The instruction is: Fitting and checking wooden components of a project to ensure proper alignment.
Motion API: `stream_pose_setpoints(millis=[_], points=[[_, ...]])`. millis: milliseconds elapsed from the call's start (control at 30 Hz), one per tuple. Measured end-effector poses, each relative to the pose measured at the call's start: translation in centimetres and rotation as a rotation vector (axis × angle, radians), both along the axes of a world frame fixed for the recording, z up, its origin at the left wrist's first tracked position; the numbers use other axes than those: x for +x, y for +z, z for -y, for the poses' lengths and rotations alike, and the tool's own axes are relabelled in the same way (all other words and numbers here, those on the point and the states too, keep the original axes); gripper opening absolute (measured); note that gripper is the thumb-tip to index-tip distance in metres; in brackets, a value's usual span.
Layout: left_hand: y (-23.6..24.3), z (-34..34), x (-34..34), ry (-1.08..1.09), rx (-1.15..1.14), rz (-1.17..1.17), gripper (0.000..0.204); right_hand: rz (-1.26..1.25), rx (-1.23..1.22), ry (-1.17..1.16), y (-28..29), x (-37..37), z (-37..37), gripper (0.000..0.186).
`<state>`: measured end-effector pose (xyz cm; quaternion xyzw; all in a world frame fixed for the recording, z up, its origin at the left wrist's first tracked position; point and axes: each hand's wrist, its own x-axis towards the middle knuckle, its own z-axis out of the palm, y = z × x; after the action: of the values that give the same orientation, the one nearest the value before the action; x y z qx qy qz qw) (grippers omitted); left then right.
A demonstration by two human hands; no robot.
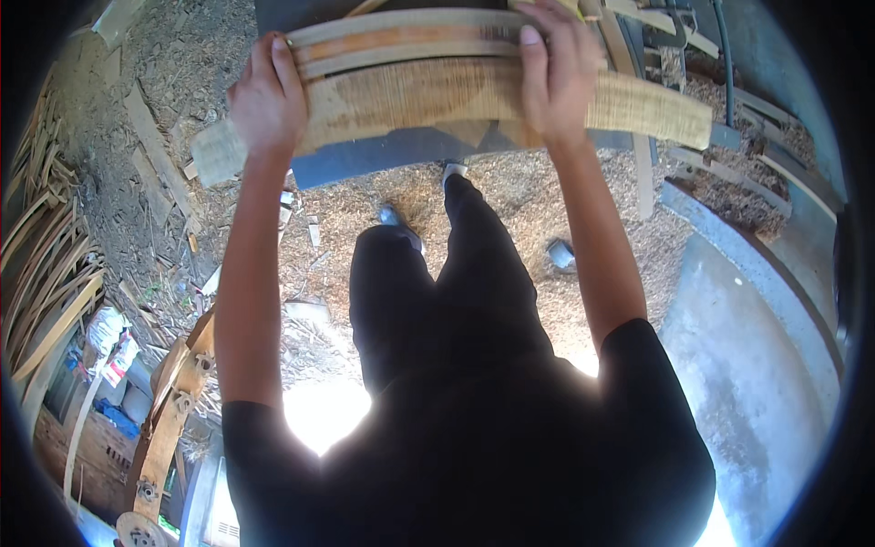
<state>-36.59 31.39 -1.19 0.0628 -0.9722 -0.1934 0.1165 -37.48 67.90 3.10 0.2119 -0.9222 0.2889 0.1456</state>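
A narrow curved wooden piece (410, 42) with an orange-brown band along its face lies crosswise in front of me. My left hand (271, 100) is closed on its left end, thumb on the near side. Toward the other end, my right hand (558, 77) grips the same piece, its fingers over the far edge and slightly blurred. Just nearer to me, a broad, pale curved board (428, 96) extends past both hands to left and right. It rests over a dark work surface with a blue front edge (365, 157).
Wood shavings (492, 196) cover the floor around my feet. Many curved strips (46, 260) are stacked at the far left, near a wooden form with metal knobs (159, 428). Offcuts (761, 173) and a concrete ledge (756, 251) lie on the right. A small grey object (561, 253) sits on the floor.
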Motion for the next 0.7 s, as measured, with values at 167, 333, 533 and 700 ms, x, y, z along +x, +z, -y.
stream_pose_setpoints(millis=[167, 333, 533, 700], points=[[-0.7, -0.5, -0.4, -0.045, -0.068, -0.067, 0.043, -0.393, -0.163, -0.215, -1.4, 7.8, 1.7, 0.029], [-1.1, 0.0, -0.7, 0.066, -0.088, 0.114, 0.053, -0.236, -0.124, -0.284, -6.4, 19.2, 4.7, 0.028], [-1.7, 1.5, -2.6, 0.037, -0.106, -0.178, 0.040, -0.190, -0.101, -0.430, -9.1, 21.4, 4.0, 0.054], [-4.1, 5.9, -4.4, -0.131, -0.270, -0.094, 0.052, -0.244, 0.065, -0.525, -8.5, 16.8, 2.8, 0.053]])
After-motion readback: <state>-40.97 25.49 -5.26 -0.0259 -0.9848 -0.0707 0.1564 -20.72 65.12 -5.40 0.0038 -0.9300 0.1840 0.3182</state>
